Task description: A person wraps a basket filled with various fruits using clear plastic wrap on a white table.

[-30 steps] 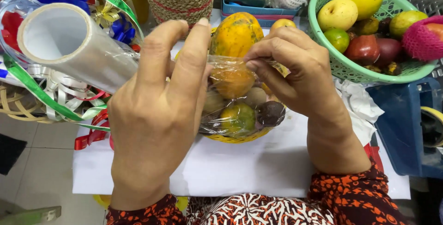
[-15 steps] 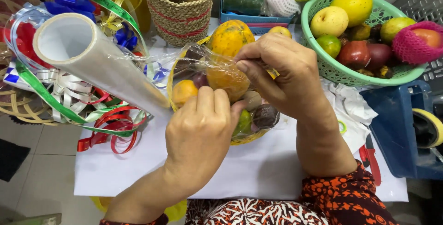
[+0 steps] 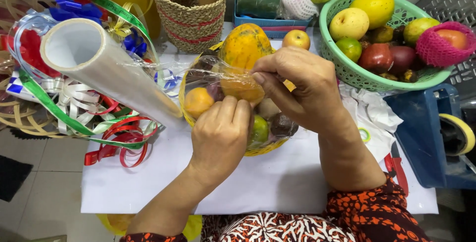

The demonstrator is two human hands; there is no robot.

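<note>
A small yellow basket (image 3: 186, 115) of fruit sits on the white table (image 3: 277, 182), with a large orange papaya (image 3: 245, 43), oranges and dark fruit under clear plastic film (image 3: 208, 71). My left hand (image 3: 220, 135) presses its fingers on the film over the front of the basket. My right hand (image 3: 297, 88) pinches the film above an orange in the middle. The film runs left to a big roll of clear wrap (image 3: 106, 71) lying on the table.
A heap of coloured ribbons (image 3: 74, 103) lies at the left. A woven basket (image 3: 188, 9) stands at the back, and a green basket (image 3: 347, 71) of mixed fruit at the right. A blue tape dispenser (image 3: 431, 138) sits at the right edge.
My left hand has dropped from the top of the basket to its front side. The right hand stays pinching the film. The view has shifted slightly.
</note>
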